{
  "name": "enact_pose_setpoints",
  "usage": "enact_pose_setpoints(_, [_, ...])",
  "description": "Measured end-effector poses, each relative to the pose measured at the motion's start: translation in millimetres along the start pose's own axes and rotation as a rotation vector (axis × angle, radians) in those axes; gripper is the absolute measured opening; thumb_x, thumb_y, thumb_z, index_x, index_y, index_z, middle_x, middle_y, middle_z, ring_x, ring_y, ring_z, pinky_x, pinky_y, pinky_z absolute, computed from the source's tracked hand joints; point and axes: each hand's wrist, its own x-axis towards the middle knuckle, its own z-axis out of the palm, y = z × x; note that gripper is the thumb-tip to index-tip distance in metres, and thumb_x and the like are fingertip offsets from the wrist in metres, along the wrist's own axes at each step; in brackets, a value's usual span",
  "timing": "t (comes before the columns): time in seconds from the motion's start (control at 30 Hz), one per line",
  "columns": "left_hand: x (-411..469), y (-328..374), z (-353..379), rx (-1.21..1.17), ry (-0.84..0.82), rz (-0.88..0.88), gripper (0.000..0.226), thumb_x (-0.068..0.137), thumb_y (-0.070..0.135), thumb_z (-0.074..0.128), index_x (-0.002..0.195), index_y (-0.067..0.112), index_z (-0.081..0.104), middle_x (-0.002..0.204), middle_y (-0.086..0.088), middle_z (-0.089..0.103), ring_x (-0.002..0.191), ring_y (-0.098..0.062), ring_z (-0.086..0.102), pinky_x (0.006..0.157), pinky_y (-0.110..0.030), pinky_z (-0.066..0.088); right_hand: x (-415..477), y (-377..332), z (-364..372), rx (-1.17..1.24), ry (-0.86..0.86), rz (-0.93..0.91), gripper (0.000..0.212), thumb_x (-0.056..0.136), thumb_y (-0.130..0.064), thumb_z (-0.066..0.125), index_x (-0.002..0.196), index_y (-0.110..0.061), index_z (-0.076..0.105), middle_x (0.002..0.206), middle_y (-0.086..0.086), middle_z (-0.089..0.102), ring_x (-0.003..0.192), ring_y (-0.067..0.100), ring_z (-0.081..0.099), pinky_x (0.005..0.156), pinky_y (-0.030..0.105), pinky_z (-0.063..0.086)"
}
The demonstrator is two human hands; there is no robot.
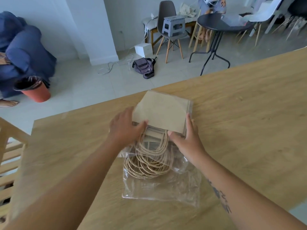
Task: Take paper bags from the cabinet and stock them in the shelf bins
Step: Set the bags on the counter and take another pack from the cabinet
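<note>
— Where did we have the stack of flat brown paper bags with twisted paper handles (162, 112)?

— On the light wooden bench (240, 113), just above the middle of the view, half out of the crumpled clear plastic wrapper (166, 188), which trailed toward six o'clock. The looped handles lay over the wrapper's mouth.

— And our hands?

— Our left hand (123, 128) pressed the stack's nine o'clock edge, thumb over the top sheet. Our right hand (187, 136) gripped the three o'clock edge, fingers along the side, thumb at the near corner. Both were closed on the bags, not spread.

— Which step was that?

— We judged it the unpacking: freeing the bags from the wrapper before any stocking. Next would call for lifting the stack clear without the handles snagging the plastic, then carrying it to the bins.

— What couldn't we make out?

— Neither cabinet nor shelf bins showed. Slatted wood at nine o'clock was cut off, so we couldn't name it. The count of bags was unclear, and how far the wrapper reached under the stack was hidden.
</note>
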Motion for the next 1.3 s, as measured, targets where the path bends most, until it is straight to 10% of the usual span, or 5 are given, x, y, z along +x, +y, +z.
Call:
enact_pose_setpoints(0.27, [-72.5, -30.9, 37.6, 0.329, -0.207, 0.306, 0.125, 0.049, 0.101, 0.035, 0.148, 0.050, -0.020, 0.160, 0.012, -0.030, 0.148, -0.028, -0.027, 0.121, -0.052, 0.002, -29.8, 30.3, 8.7, -0.340, -0.147, -0.116, 0.099, 0.072, -0.077, 0.058, 0.148, -0.057, -0.004, 0.162, -0.007, -0.020, 0.151, 0.021, -0.005, 0.114, 0.046, 0.028])
enact_pose_setpoints(0.9, [-13.6, -34.4, -6.3, 0.450, -0.169, 0.283, 0.107, 0.068, 0.083, 0.057, 0.154, 0.047, 0.005, 0.167, 0.006, -0.005, 0.152, -0.029, 0.002, 0.119, -0.050, 0.020, 12.5, -15.1, 35.7, -0.359, -0.009, -0.025, 0.095, 0.080, -0.074, 0.055, 0.153, -0.046, 0.002, 0.164, 0.005, -0.014, 0.151, 0.032, -0.004, 0.112, 0.049, 0.030])
enact_pose_setpoints(1.3, [-119.3, -9.8, 1.3, 0.442, 0.082, 0.064, 0.083, 0.086, 0.061, 0.052, 0.155, 0.038, 0.013, 0.166, 0.003, 0.012, 0.149, -0.028, 0.018, 0.118, -0.046, 0.026, -42.5, -12.0, -9.0, -0.536, -0.129, -0.347, 0.087, 0.084, -0.071, 0.051, 0.154, -0.040, 0.011, 0.164, 0.002, -0.011, 0.151, 0.029, -0.003, 0.114, 0.047, 0.027])
